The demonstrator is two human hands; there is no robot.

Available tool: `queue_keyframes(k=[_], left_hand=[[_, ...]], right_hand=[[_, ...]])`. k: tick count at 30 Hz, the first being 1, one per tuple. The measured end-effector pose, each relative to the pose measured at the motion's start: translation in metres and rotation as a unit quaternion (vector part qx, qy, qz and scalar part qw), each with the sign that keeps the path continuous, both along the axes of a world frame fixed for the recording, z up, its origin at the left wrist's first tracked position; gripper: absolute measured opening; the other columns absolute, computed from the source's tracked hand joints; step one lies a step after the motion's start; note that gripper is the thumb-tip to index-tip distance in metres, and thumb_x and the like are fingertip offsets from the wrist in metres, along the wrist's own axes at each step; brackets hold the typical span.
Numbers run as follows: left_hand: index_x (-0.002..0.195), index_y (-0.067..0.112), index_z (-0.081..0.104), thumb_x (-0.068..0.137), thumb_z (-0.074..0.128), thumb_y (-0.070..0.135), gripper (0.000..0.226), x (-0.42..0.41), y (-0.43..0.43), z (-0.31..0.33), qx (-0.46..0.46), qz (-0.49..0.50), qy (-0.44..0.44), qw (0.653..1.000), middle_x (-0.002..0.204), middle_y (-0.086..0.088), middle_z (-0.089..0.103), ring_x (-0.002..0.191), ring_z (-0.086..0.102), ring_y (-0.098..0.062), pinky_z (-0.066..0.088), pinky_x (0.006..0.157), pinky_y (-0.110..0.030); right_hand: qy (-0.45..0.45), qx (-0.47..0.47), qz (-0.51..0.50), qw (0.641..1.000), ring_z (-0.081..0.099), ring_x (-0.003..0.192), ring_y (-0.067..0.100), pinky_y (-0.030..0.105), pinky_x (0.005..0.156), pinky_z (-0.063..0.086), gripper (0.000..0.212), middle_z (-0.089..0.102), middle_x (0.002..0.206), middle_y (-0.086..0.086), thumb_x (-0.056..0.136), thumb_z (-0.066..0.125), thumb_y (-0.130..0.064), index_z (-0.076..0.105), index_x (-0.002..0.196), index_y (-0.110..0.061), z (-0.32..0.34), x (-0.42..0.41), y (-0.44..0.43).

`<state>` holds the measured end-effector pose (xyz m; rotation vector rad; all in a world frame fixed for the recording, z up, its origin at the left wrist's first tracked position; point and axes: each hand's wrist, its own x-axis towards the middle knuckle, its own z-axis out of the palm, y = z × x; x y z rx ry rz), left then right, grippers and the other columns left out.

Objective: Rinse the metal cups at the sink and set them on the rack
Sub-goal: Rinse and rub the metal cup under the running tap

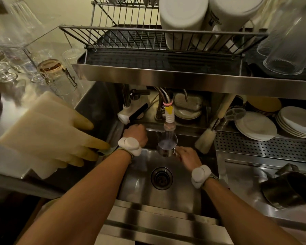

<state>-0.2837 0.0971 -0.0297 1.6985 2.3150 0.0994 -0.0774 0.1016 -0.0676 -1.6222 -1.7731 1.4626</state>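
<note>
My right hand point(188, 156) grips the handle of a small metal cup point(166, 147) and holds it upright under the tap nozzle point(169, 121), where water streams into it. My left hand point(135, 133) reaches to the back left of the sink point(140, 183), its fingers curled around the black tap lever point(138, 112). A second metal cup point(288, 188) lies on its side on the steel counter at the right. The wire dish rack point(131, 39) sits on the shelf above the sink.
Rubber gloves point(48, 133) drape over the left counter by several glasses point(57, 75). White tubs point(184, 20) and clear tumblers point(290, 46) fill the rack's right part. Stacked plates point(256, 126) and a bottle brush point(205, 138) sit right of the tap. The drain point(161, 178) is mid-sink.
</note>
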Motion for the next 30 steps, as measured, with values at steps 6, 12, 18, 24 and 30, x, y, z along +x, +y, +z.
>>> queue_keyframes(k=[6, 12, 18, 24, 30], left_hand=[[0.097, 0.007, 0.067, 0.088, 0.05, 0.023, 0.024, -0.001, 0.001, -0.005, -0.027, -0.001, -0.016, 1.0, 0.106, -0.015, 0.068, 0.096, 0.064, -0.036, 0.054, 0.083, -0.043], [0.096, 0.008, 0.067, 0.089, 0.05, 0.025, 0.025, -0.003, 0.0, -0.008, -0.035, -0.001, -0.03, 0.999, 0.104, -0.016, 0.068, 0.094, 0.065, -0.036, 0.055, 0.083, -0.043], [0.103, 0.011, 0.069, 0.09, 0.05, 0.026, 0.028, -0.008, 0.0, -0.009, -0.04, -0.001, -0.044, 0.998, 0.108, -0.013, 0.069, 0.096, 0.066, -0.034, 0.055, 0.085, -0.043], [0.107, 0.014, 0.068, 0.092, 0.047, 0.029, 0.03, -0.001, 0.0, -0.004, -0.053, -0.015, -0.062, 0.997, 0.11, -0.011, 0.068, 0.097, 0.065, -0.034, 0.055, 0.085, -0.042], [0.114, 0.016, 0.064, 0.09, 0.051, 0.024, 0.028, 0.003, -0.002, 0.001, -0.042, -0.03, -0.092, 0.994, 0.116, -0.012, 0.066, 0.106, 0.063, -0.036, 0.053, 0.09, -0.045]], right_hand=[[-0.017, 0.017, 0.002, 1.0, 0.045, 0.065, 0.016, 0.03, 0.064, 0.034, 0.043, 0.051, 0.065, 0.003, 0.101, 0.038, -0.029, 0.053, 0.065, -0.011, -0.005, 0.001, -0.002], [-0.024, 0.02, 0.019, 0.999, 0.048, 0.065, 0.014, 0.03, 0.066, 0.036, 0.043, 0.056, 0.07, 0.005, 0.101, 0.036, -0.031, 0.058, 0.074, -0.006, -0.004, -0.003, 0.0], [-0.036, 0.005, 0.004, 0.999, 0.044, 0.062, 0.013, 0.029, 0.063, 0.034, 0.041, 0.051, 0.069, 0.005, 0.101, 0.035, -0.032, 0.053, 0.071, -0.01, -0.009, 0.001, 0.007], [-0.032, -0.004, 0.003, 0.999, 0.048, 0.066, 0.014, 0.03, 0.064, 0.036, 0.042, 0.055, 0.073, 0.005, 0.101, 0.035, -0.034, 0.054, 0.068, -0.014, -0.003, -0.003, 0.005], [-0.019, -0.001, -0.002, 1.0, 0.048, 0.067, 0.017, 0.031, 0.068, 0.034, 0.045, 0.053, 0.069, 0.006, 0.1, 0.034, -0.037, 0.051, 0.066, -0.012, 0.005, -0.003, 0.006]])
